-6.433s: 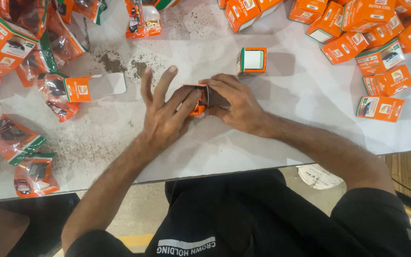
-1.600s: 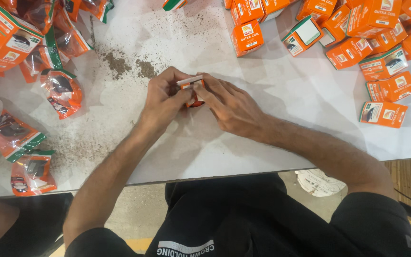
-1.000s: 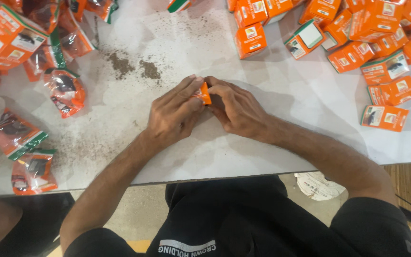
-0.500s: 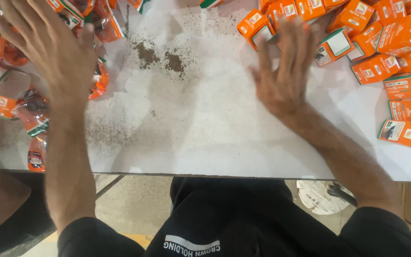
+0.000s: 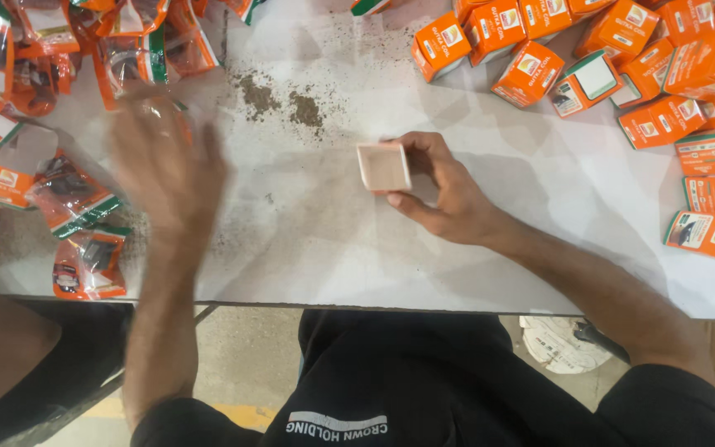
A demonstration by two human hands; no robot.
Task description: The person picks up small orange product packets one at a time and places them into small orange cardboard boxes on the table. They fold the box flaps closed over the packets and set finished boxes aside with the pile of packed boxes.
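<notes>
While dark crumbs speckle the white bench, one hand grips a small open box.
Near the bench's middle, the right hand pinches the open box; the blurred left hand, fingers spread and empty, hovers by the plastic sachets at the left edge, while orange cartons crowd the far right corner.

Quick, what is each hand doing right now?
Left hand: open and blurred, holding nothing, over the clear packets.
Right hand: fingers closed around a small open box on the table.
</notes>
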